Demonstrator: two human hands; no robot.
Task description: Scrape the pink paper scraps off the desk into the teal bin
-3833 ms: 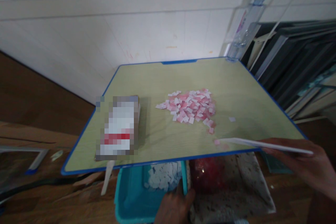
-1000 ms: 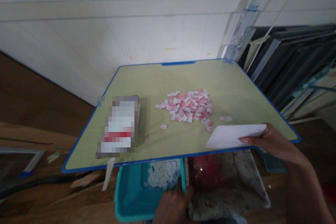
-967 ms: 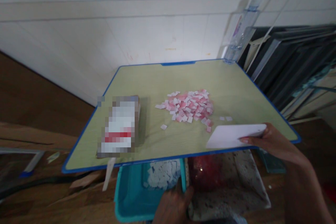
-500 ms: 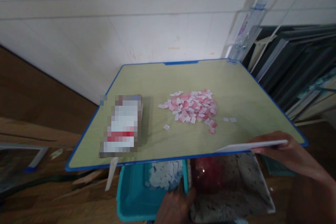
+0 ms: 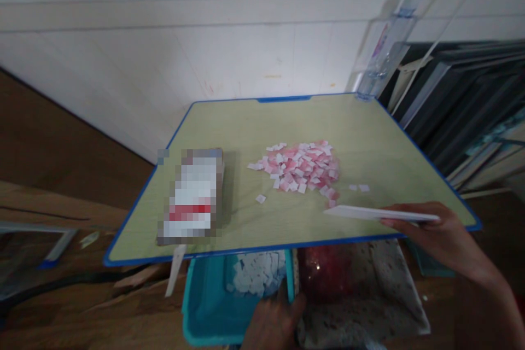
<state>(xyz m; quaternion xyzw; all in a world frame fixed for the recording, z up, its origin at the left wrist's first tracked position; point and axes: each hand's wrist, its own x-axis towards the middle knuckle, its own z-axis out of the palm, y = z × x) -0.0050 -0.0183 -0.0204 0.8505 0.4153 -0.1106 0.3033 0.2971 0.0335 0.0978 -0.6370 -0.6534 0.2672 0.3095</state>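
Note:
My right hand [image 5: 435, 232] is closed on the end of a thin white card [image 5: 361, 212], holding it nearly level above the near right part of the folding table [image 5: 229, 120]. The card's far tip is by the near edge of a heap of small pink and white paper squares [image 5: 303, 167]. A few squares lie loose around the heap. Below the table's front edge, my left hand [image 5: 274, 317] grips the right rim of a teal plastic basin [image 5: 197, 306]. Small white paper pieces [image 5: 258, 273] lie in the basin.
A blurred-out box [image 5: 192, 197] sits at the table's left. A clear plastic bottle [image 5: 381, 60] stands at the back right corner against the wall. Dark panels [image 5: 451, 93] lean on the right. Beside the basin is a stained grey surface [image 5: 369, 301] with something red on it.
My right hand has lifted the card from the table's front edge and moved it inward and left, towards the heap. My left hand stays on the basin.

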